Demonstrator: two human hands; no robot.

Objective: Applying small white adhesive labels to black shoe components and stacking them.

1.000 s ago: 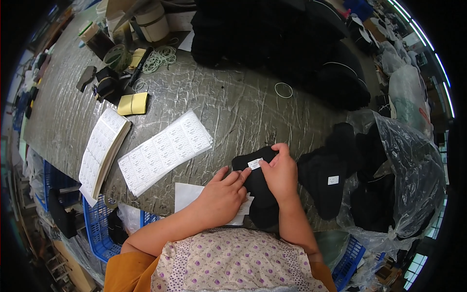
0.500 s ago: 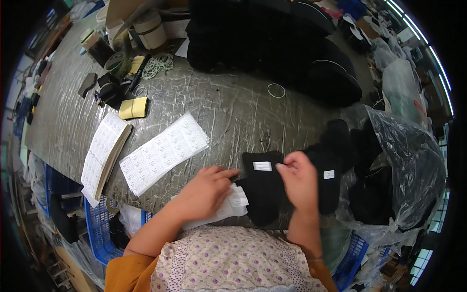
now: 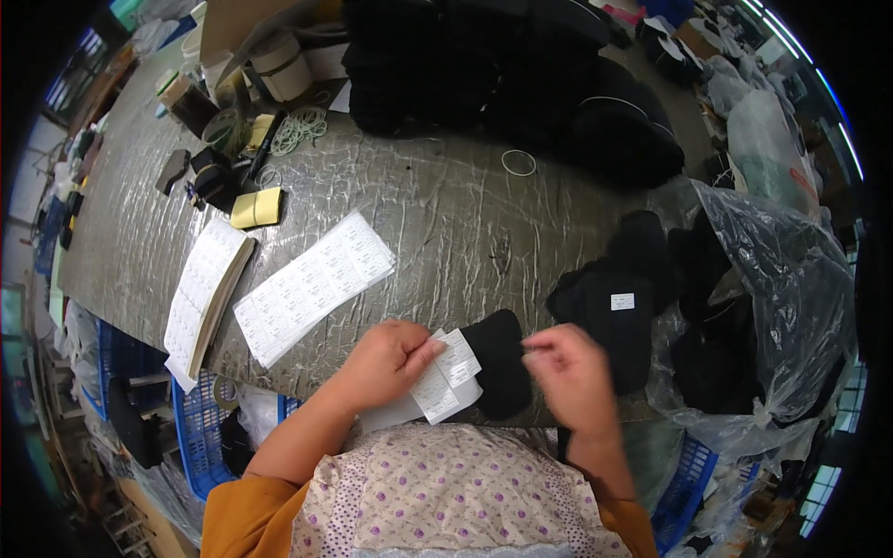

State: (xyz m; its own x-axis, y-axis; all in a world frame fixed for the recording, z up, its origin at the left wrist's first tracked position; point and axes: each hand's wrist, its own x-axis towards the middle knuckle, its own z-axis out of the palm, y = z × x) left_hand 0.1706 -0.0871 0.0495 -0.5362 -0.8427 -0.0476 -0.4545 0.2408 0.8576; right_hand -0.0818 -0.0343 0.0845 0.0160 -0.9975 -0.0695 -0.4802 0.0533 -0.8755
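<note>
My left hand (image 3: 398, 358) grips a small sheet of white printed labels (image 3: 450, 372) between thumb and fingers, low at the table's front edge. Behind the sheet's right side lies a dark cloth piece (image 3: 502, 365), its left part covered. Just right of that piece my right hand (image 3: 566, 372) hovers with thumb and fingertips pinched. Some blur on those fingers hides what, if anything, is in them. Farther right, another black cloth piece (image 3: 609, 337) rests on the table with a white label (image 3: 622, 301) on it.
Two stacks of label sheets (image 3: 312, 288) (image 3: 206, 296) lie at left, near a yellow pad (image 3: 256, 207), rubber bands (image 3: 298, 128) and containers (image 3: 281, 67). Tall black piles (image 3: 484, 65) stand at the back. A clear plastic bag (image 3: 772, 270) with black items sits at right; a blue basket (image 3: 200, 437) is below left.
My left hand has come off the black piece and now holds the label sheet up at an angle. The white label on the nearer piece is out of sight. My right hand has moved slightly down.
</note>
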